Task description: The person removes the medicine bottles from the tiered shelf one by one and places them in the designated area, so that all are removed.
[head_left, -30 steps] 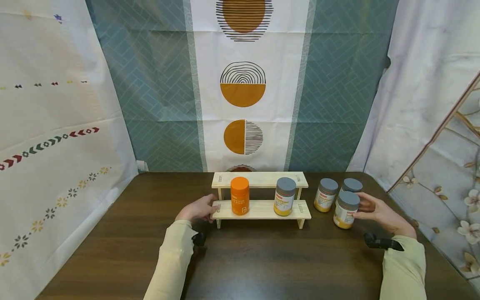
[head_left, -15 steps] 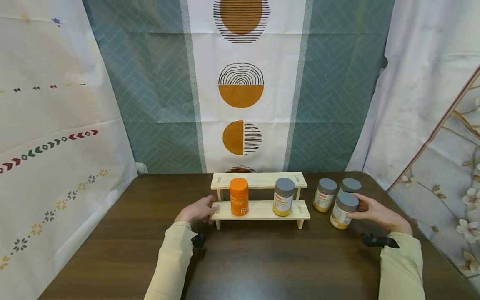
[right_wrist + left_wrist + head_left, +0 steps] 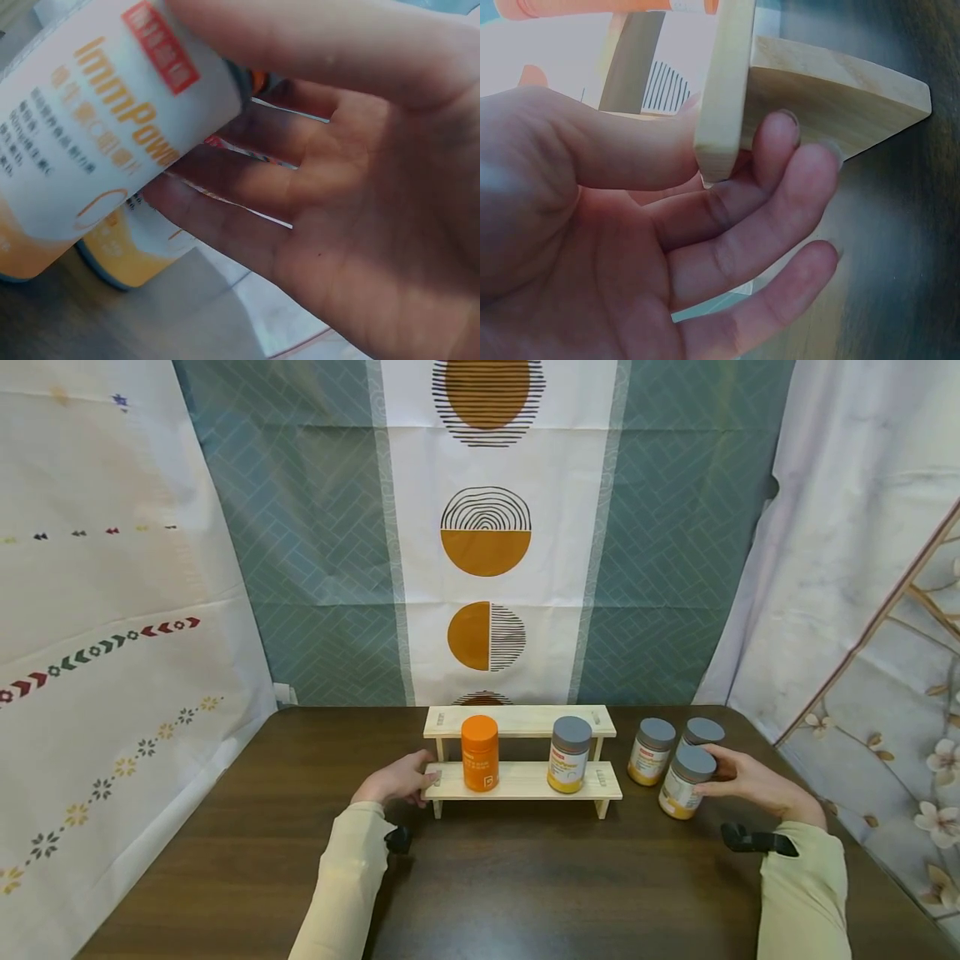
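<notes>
While pinching the left end of a wooden rack [image 3: 523, 781] with the left hand [image 3: 397, 778], also gripping a tilted jar [image 3: 680, 788] between thumb and fingers of the right hand [image 3: 759, 783], just beside two grey-lidded jars [image 3: 649, 756]. Cannot quite tell whether clear of the dark, faintly glossy tabletop [image 3: 555, 877]. Upright on the lower shelf: orange bottle [image 3: 480, 760] and matching jar [image 3: 567, 762]. Facing a teal-and-white hanging cloth [image 3: 667, 568], flanked by patterned side cloths [image 3: 112, 577].

A faint sheen marks the table [image 3: 555, 885], while both wrist views (hazier) look dim.
</notes>
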